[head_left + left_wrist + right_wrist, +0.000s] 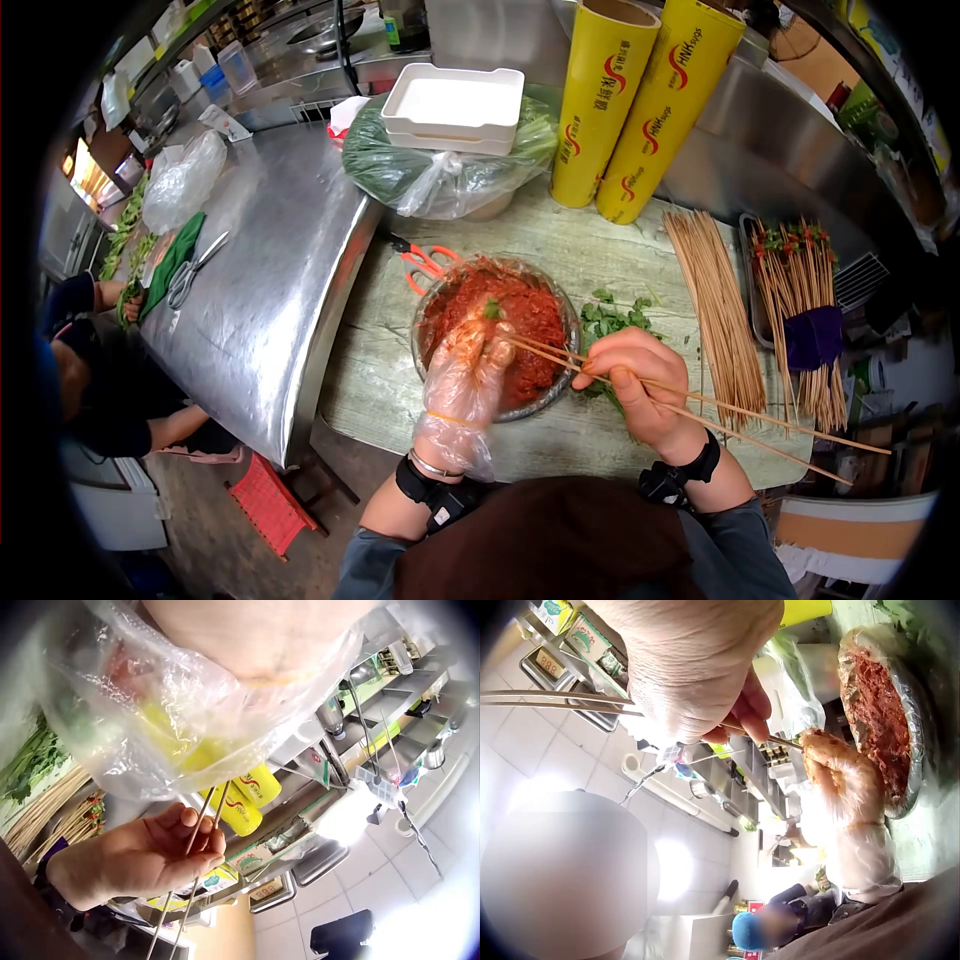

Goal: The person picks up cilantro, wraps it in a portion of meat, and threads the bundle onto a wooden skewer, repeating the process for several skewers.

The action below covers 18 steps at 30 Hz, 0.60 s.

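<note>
My left hand [466, 370], in a clear plastic glove with a rubber band at the wrist, is over a bowl [415, 345] of red marinated meat [535, 305]. Its sauce-smeared fingers curl in, with a green coriander leaf [492, 309] at their tips; how much meat they hold, I cannot tell. Bare, my right hand [640, 380] grips two thin bamboo skewers [740, 404]. Their front ends meet the gloved fingers, and their back ends stick out past the right wrist. In the right wrist view, the gloved hand [847, 784] bends around the skewer ends beside the bowl.
Loose coriander [612, 318] lies right of the bowl, orange-handled scissors [425, 265] at its upper left. Bare skewers [715, 310] and a tray of loaded skewers [795, 265] are at right. Yellow film rolls [605, 100] and a bagged bundle with white trays [450, 105] stand behind. Another person [85, 360] is left.
</note>
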Tool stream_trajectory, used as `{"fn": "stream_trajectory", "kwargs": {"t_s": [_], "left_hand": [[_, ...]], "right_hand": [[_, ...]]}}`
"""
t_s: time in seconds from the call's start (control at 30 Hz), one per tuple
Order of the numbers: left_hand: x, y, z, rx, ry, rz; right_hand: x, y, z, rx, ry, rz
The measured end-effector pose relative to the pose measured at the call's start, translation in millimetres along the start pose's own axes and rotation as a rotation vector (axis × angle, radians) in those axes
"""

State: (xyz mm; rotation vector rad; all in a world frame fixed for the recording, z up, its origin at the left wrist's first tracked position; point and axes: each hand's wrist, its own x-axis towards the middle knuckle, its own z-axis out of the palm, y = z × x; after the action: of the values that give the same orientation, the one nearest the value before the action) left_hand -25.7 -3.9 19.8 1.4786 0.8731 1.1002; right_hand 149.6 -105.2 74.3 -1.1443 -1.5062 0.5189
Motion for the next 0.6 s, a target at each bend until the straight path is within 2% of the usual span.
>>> {"fn": "stream_trajectory", "kwargs": {"t_s": [0.13,0.33,0.47,0.53,0.6], "left_hand": [[-2,-1,-1,-0.024,-0.003,0.000],[0,-13,-4,0.122,0.002,0.055],[0,-17,-6,0.125,0.011,0.053],[1,-18,-6,-0.042,0.030,-0.018],[1,-20,-4,-0.365,0.068,-0.160]], "right_hand": [[9,-5,1,-0.117,-0.039,-0.112],[19,-9,9,-0.268,-0.127,-0.254],[26,-10,13,-0.294,-0.145,-0.240],[29,-14,17,-0.342,-0.170,-0.233],[33,-20,21,-0.349,-0.155,-0.240]]}}
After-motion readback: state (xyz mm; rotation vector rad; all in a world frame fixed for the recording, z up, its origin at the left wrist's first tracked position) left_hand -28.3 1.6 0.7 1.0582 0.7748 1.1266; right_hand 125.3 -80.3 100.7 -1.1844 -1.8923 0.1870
